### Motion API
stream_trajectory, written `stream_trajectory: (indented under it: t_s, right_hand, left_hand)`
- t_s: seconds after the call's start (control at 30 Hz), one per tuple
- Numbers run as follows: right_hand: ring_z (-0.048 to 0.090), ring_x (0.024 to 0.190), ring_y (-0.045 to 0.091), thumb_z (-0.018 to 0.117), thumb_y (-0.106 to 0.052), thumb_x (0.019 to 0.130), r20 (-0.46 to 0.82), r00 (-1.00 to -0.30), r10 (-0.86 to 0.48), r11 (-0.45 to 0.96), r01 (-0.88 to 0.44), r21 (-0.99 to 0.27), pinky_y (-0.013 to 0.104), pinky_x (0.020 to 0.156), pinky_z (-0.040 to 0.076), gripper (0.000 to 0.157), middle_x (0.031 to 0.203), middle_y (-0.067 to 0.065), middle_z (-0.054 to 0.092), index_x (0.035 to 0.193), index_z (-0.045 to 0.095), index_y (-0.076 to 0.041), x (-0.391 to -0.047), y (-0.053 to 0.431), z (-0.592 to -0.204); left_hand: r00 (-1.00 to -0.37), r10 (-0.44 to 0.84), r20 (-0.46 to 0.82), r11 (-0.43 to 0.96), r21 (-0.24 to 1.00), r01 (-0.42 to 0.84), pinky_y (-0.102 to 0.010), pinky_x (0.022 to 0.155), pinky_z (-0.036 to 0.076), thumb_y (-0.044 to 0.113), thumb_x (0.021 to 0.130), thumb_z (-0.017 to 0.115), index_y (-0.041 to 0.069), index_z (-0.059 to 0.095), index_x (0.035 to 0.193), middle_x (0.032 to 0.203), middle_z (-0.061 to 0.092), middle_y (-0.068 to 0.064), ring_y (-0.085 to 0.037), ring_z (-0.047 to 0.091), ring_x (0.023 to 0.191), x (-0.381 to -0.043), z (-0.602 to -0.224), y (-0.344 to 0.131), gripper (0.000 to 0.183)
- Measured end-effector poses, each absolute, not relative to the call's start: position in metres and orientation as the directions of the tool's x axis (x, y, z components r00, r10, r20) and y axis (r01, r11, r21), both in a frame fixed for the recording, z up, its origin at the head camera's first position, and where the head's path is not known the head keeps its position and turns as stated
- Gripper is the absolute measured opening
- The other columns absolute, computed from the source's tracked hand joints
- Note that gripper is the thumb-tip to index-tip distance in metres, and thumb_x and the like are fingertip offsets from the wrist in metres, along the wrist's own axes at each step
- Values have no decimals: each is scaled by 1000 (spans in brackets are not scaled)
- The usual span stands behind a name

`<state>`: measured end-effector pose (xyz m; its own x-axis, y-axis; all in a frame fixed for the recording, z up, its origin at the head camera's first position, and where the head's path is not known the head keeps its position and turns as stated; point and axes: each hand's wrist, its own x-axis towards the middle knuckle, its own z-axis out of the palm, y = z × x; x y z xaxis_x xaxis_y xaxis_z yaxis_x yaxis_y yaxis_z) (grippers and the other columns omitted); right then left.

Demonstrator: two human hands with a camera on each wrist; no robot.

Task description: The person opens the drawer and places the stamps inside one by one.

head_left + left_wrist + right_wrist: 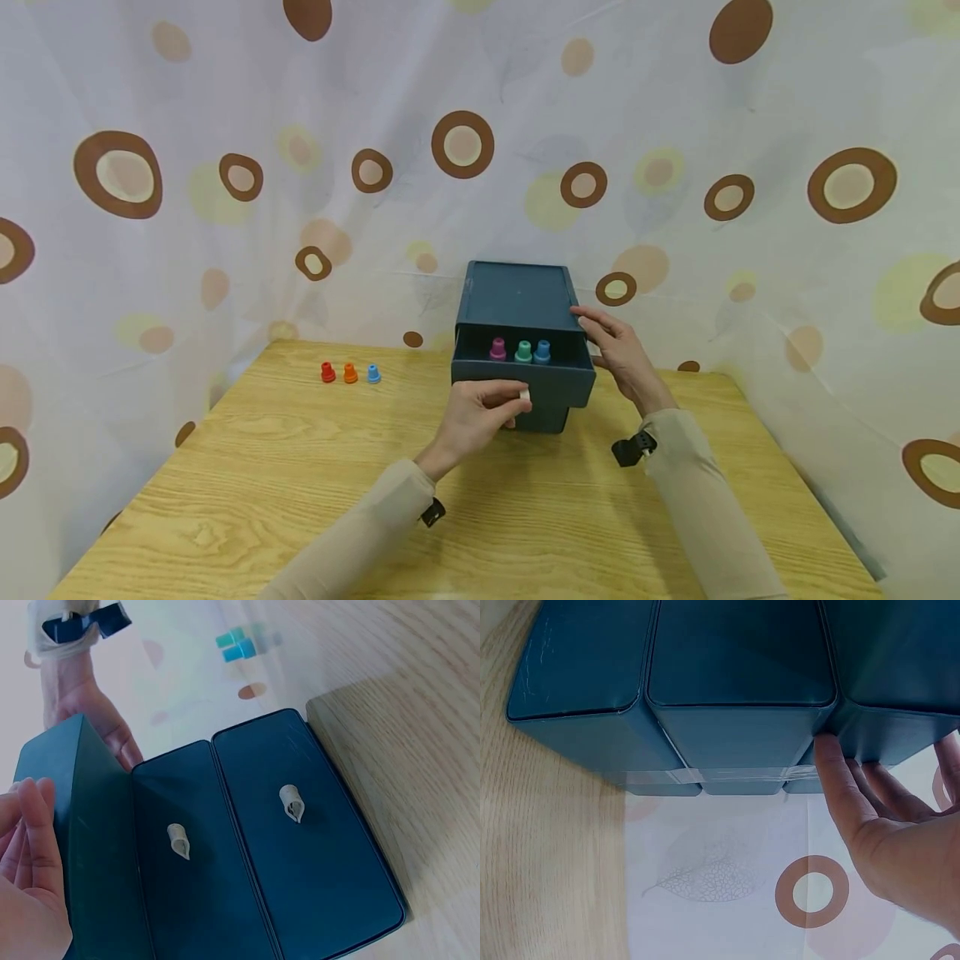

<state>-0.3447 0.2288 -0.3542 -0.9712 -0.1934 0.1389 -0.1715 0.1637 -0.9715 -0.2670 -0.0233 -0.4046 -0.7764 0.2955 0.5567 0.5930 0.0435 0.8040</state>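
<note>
A dark blue drawer unit [517, 293] stands towards the back of the table, its top drawer [555, 382] pulled out. Inside that drawer stand a magenta peg-like piece [498, 350], a green one [523, 352] and a blue one [542, 352]. My left hand [477, 415] pinches the white pull tab [525, 395] on the drawer's front between thumb and fingers. Fairly straight fingers of my right hand [621, 354] rest against the unit's right side, near its top edge. The right wrist view shows these fingertips [828, 746] on the side wall.
To the left on the wooden table [247, 467] stand a red piece [327, 372], an orange piece [350, 374] and a light blue piece [373, 375] in a row. Two lower drawers, with white tabs [292, 802], are closed. A patterned curtain [375, 242] hangs behind.
</note>
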Motion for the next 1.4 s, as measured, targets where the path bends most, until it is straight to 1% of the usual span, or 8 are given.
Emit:
stream_trajectory:
  t_s: [0.1, 0.33, 0.6, 0.73, 0.9, 1.07, 1.27, 1.4]
  right_hand:
    - [20, 149, 35, 49, -40, 103, 140, -969, -206, 153, -173, -973, 63, 113, 26, 53, 162, 9, 24, 149, 43, -14, -344, 229, -353]
    - [18, 150, 36, 49, -40, 103, 132, -968, -215, 146, -166, -975, 65, 113, 24, 53, 163, 8, 23, 149, 42, -14, -344, 229, -353]
    - [18, 150, 37, 50, -41, 102, 140, -967, -212, 138, -172, -975, 65, 113, 25, 55, 163, 9, 23, 149, 43, -14, -345, 230, -356]
    - [19, 149, 36, 49, -43, 102, 145, -967, -211, 146, -178, -973, 64, 113, 25, 55, 163, 9, 23, 149, 43, -14, -345, 230, -356]
    - [19, 149, 36, 49, -44, 102, 149, -967, -208, 157, -184, -970, 65, 113, 25, 56, 163, 9, 23, 149, 43, -15, -345, 232, -355]
    - [18, 150, 36, 50, -43, 102, 147, -965, -217, 143, -181, -973, 65, 114, 24, 56, 163, 9, 22, 149, 43, -14, -345, 231, -357]
    - [18, 149, 37, 50, -43, 101, 146, -964, -221, 136, -178, -974, 65, 114, 24, 56, 163, 10, 21, 149, 43, -15, -343, 230, -357]
    - [18, 149, 37, 49, -43, 102, 144, -965, -219, 140, -177, -974, 65, 114, 24, 56, 163, 9, 20, 149, 42, -14, -343, 230, -355]
  left_hand:
    - [-778, 291, 556, 45, 805, 592, -26, 56, 56, 11, 86, 75, 7, 76, 108, 92, 76, -11, -32, 68, 62, -270, -403, -23, 22]
    - [-780, 281, 559, 43, 805, 592, -28, 55, 56, 12, 87, 75, 6, 76, 109, 91, 76, -11, -12, 64, 53, -277, -400, -22, 23]
    - [-827, 247, 505, 39, 848, 529, -47, 65, 59, 10, 85, 76, 6, 76, 109, 96, 76, -15, -38, 71, 77, -285, -402, -20, 25]
    - [-835, 242, 494, 56, 852, 520, -51, 68, 58, 6, 85, 75, 1, 74, 111, 98, 74, -19, -43, 70, 82, -287, -400, -18, 26]
    - [-832, 250, 496, 86, 844, 529, -43, 67, 59, 3, 87, 72, -3, 72, 112, 99, 74, -21, -44, 70, 85, -275, -385, -18, 26]
    - [-834, 239, 498, 113, 838, 533, -33, 65, 59, 4, 86, 73, -2, 74, 110, 98, 75, -18, -26, 73, 78, -269, -379, -19, 25]
    - [-832, 229, 505, 118, 834, 539, -24, 62, 57, 9, 87, 74, 4, 75, 111, 98, 76, -13, -37, 71, 78, -281, -393, -19, 25]
    - [-804, 231, 547, 116, 805, 581, -20, 61, 56, 15, 86, 75, 9, 76, 110, 98, 76, -8, -34, 71, 74, -291, -404, -19, 24]
